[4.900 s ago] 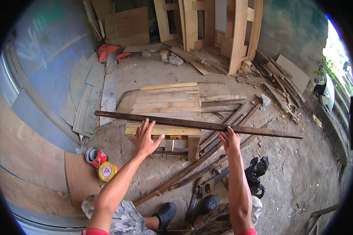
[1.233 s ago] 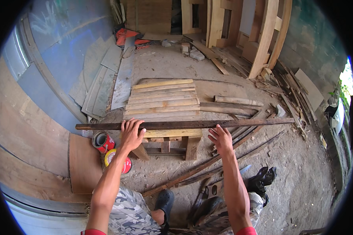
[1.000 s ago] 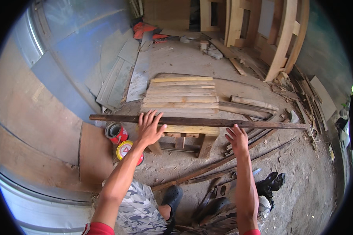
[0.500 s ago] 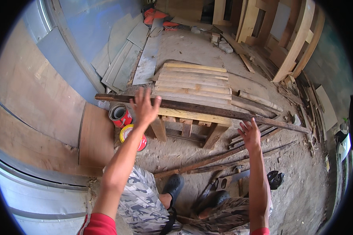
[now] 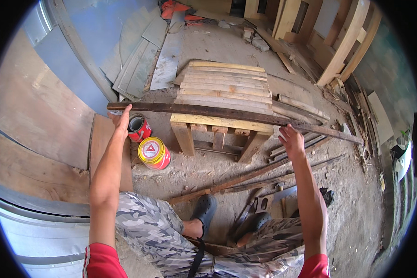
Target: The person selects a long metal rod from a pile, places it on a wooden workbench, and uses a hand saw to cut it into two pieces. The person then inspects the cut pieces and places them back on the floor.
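Lying across the front edge of a slatted wooden pallet worktop (image 5: 224, 85) is a long dark plank (image 5: 227, 113), running from about nine o'clock to three o'clock and sloping slightly down toward its right end. The worktop is standing on block legs on a dusty floor (image 5: 356, 194), with grey sheets (image 5: 157, 51) leaning at eleven o'clock and timber frames (image 5: 338, 37) standing at one o'clock. Long thin battens (image 5: 245, 178) are lying on the floor at five o'clock of the worktop.

The left hand (image 5: 122, 121) is resting at the plank's left end, fingers spread open against its underside and not wrapped round it. The right hand (image 5: 292, 139) is sitting just below the plank toward its right end, fingers open and fanned, their tips touching or nearly touching the wood; which one cannot be told.

Two paint tins are standing at four o'clock of the left hand: a red one (image 5: 138, 127), open-topped, and a yellow-lidded one (image 5: 154, 152) just beside it.
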A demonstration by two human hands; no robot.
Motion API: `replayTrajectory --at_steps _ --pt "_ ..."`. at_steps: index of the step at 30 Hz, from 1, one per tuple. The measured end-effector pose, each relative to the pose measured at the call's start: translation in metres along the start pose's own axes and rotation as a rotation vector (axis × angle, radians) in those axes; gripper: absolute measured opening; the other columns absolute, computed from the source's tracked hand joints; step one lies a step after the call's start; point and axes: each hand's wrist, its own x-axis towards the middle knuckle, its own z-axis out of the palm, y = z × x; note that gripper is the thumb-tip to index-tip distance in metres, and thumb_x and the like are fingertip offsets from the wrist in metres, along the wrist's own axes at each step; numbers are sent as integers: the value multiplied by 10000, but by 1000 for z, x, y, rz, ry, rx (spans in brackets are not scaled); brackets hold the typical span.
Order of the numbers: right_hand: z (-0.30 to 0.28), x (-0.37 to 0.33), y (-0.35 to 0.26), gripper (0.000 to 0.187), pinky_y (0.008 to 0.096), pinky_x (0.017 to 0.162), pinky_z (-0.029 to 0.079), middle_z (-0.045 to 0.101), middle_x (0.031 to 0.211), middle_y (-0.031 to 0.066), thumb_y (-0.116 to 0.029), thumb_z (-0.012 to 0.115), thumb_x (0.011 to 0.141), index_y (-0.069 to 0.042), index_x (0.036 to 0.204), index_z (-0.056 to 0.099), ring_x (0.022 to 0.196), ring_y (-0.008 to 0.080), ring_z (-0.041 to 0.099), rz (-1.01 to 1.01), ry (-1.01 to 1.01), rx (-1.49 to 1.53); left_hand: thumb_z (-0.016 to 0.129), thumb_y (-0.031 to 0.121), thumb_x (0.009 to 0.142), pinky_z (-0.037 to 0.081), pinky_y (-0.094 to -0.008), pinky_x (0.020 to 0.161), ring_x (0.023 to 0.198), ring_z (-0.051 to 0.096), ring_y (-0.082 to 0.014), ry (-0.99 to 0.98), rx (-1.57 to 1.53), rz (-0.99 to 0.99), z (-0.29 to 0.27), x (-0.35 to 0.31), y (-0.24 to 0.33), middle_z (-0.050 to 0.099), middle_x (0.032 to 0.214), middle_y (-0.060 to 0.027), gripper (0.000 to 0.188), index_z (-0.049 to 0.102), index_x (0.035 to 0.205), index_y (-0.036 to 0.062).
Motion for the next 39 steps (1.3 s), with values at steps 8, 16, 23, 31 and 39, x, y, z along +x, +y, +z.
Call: replayTrajectory --at_steps 8,16,23,31,39 --pt "-26 -1 -12 495 464 961 527 582 1290 190 -252 590 1009 25 1403 478 1199 283 594 -1 76 7 854 355 781 323 -417 1178 1413 415 -332 -76 -170 33 -15 -11 -15 368 1562 -238 1201 46 1602 14" --pt "-45 12 -10 396 489 950 509 631 1031 70 -297 571 1018 -77 1345 531 1011 219 632 14 133 66 860 274 764 405 -388 1096 1351 466 -292 -132 -9 35 -18 -14 19 449 1492 -189 1072 196 1553 -18" --pt "-27 1 -4 601 521 999 490 563 1316 164 -418 598 1005 -166 1506 381 1130 294 597 82 24 123 822 445 748 415 -514 1027 1222 516 -271 -163 57 -89 -48 13 7 498 1389 -100 1073 237 1582 108" --pt "-4 -5 -3 784 498 1002 500 429 1484 216 -432 622 999 -20 1557 257 1248 324 540 77 -71 29 697 442 954 445 -302 625 788 556 -141 93 -57 -66 -51 39 -27 645 1000 -24 440 609 1190 82" --pt "-6 14 -3 524 513 1056 467 456 1371 139 -290 605 1014 -66 1445 409 1236 325 534 26 -53 175 739 396 933 526 -376 923 1091 685 -226 6 -185 -95 -73 22 -49 714 1114 -122 412 599 1144 71"
